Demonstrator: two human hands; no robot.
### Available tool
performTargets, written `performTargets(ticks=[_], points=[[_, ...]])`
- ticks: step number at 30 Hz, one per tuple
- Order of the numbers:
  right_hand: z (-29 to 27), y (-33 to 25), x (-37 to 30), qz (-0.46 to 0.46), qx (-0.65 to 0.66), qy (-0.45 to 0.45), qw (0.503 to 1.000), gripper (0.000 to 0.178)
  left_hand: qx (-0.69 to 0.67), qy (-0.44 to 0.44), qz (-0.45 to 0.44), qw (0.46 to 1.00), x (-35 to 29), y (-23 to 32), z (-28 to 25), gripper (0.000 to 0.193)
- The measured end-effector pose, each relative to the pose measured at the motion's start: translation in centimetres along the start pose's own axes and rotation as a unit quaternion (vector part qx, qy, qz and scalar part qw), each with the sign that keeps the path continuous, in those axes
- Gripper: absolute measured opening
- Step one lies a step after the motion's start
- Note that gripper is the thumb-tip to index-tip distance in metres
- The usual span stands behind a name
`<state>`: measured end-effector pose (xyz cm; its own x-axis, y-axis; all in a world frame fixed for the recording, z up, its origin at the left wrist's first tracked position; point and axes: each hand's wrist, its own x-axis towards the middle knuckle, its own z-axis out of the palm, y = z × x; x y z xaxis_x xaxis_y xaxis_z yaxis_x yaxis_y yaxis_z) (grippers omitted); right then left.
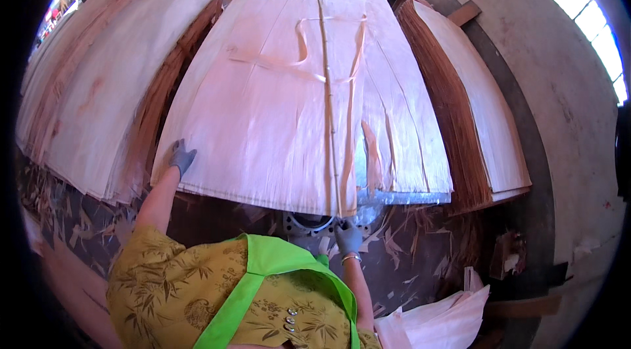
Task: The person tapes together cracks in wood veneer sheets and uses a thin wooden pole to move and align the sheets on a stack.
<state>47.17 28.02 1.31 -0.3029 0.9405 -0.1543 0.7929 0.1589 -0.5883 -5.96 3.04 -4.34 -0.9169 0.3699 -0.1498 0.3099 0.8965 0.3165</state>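
A large pale wood veneer sheet [263, 125] lies flat on the middle stack in front of me. My left hand [182, 157], in a grey glove, rests with fingers spread on its left side near the front corner. Along the sheet, front to back, runs a thin, jointed, dark stick [330, 112]. My right hand [348, 237], also in a grey glove, is closed at the front edge, where the stick's near end meets it; the fingertips are partly hidden. Right of the stick the veneer is split, and a torn flap [371, 152] stands up by the gap.
Veneer stacks stand at the left [118, 79] and the right [483, 93]. A loose curled veneer strip [302, 46] lies on the middle sheet. Scraps litter the floor [407, 257], and veneer pieces [440, 319] lie at lower right. A wall [526, 40] with a window rises at the right.
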Motion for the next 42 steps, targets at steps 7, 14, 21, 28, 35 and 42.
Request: performTargets(ticks=[7,14,21,28,35,42], points=[[-2.5,4.8,2.1,-0.005,0.211,-0.021,0.977,0.020,-0.019,0.173,0.137,0.975,-10.7,10.9,0.0,0.060],[-10.3,10.8,5.0,-0.008,0.181,0.017,0.983,0.013,-0.212,0.069,0.278,0.935,-22.7,27.1,5.6,0.051],[-15.1,20.0,8.9,-0.020,0.208,0.046,0.977,0.017,-0.131,-0.076,0.367,0.918,-30.5,42.5,7.6,0.053],[-17.2,25.0,9.7,-0.038,0.208,0.028,0.977,0.017,0.069,-0.030,0.218,0.973,-32.1,45.2,10.9,0.083],[-16.6,26.8,11.2,0.088,0.366,-0.123,0.918,0.015,-0.068,-0.037,0.143,0.987,-28.2,42.6,12.0,0.021],[-16.3,27.0,12.0,0.086,0.358,-0.197,0.908,0.016,-0.108,0.011,0.075,0.991,-28.2,44.4,5.6,0.042]])
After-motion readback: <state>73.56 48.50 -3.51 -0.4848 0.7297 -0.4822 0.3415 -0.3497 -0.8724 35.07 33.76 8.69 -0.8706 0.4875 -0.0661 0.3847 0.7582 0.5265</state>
